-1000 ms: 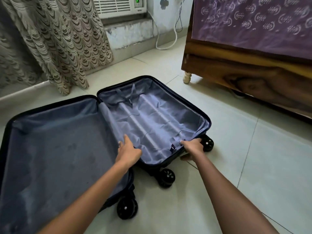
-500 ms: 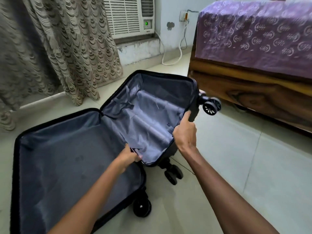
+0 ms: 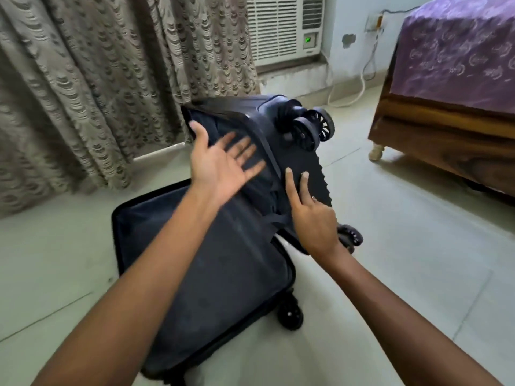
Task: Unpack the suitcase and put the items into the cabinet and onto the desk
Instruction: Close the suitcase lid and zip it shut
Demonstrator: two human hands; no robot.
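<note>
A dark blue suitcase (image 3: 211, 274) lies on the floor with its grey lining bare and nothing inside. Its right half (image 3: 303, 162) is swung up almost vertical over the left half, wheels (image 3: 315, 129) pointing up and to the right. My left hand (image 3: 220, 165) is spread open, palm against the inner side of the raised half near its top edge. My right hand (image 3: 312, 213) rests two straight fingers on the ribbed outer shell of that half, holding nothing.
A patterned curtain (image 3: 111, 79) hangs at the left and back. A window air conditioner (image 3: 284, 26) sits behind the suitcase. A wooden bed (image 3: 446, 135) with a purple cover stands at the right. Pale floor tiles (image 3: 404, 260) lie between.
The right half of the suitcase has swung up from flat on the floor to nearly upright. Both hands let go of its front rim and now lie against its two sides.
</note>
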